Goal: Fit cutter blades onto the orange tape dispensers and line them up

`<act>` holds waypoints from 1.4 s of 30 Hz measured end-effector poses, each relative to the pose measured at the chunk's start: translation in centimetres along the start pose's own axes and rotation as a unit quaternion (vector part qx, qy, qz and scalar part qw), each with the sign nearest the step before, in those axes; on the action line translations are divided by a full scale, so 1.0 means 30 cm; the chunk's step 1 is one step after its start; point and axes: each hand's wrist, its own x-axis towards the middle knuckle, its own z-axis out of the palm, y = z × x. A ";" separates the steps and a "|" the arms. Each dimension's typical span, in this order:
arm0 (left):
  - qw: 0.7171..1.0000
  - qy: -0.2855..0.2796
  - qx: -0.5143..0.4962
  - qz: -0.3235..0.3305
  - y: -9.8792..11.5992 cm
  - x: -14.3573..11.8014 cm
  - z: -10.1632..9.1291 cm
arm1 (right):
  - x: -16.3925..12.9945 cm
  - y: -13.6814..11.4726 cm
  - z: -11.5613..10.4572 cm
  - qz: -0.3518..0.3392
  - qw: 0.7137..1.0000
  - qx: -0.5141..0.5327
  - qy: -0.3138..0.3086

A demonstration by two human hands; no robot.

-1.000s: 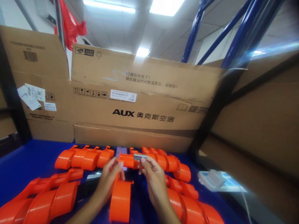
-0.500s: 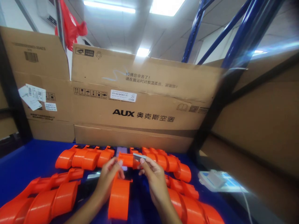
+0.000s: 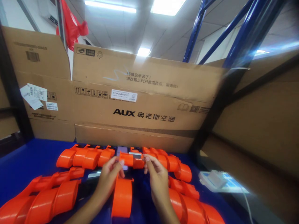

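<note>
both hands pinch one small orange part point(image 3: 130, 159) above the blue table point(image 3: 35, 158): left hand point(image 3: 109, 177) grips its left end, right hand point(image 3: 157, 177) its right end, by a grey metal piece point(image 3: 135, 153). more orange parts point(image 3: 86, 157) lie around, cardboard boxes point(image 3: 140, 102) behind.

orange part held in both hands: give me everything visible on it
The orange part looks like glossy moulded plastic, small, with a rounded left end and a blockier right end. A thin grey metal-looking strip lies along its top. It is held level above the blue table, left hand pinching one end, right hand the other. Finer detail is blurred.
</note>
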 end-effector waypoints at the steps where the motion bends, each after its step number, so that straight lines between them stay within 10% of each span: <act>1: 1.000 0.001 -0.001 -0.002 0.000 -0.001 0.001 | 0.000 0.001 -0.003 -0.001 1.000 -0.001 0.000; 32: 0.999 -0.030 -0.018 -0.012 -0.013 0.006 -0.003 | -0.019 0.001 0.014 -0.090 0.983 -0.090 -0.134; 42: 0.996 0.050 -0.059 -0.033 -0.026 0.056 -0.064 | -0.084 0.066 0.024 -0.131 0.825 -0.446 -0.322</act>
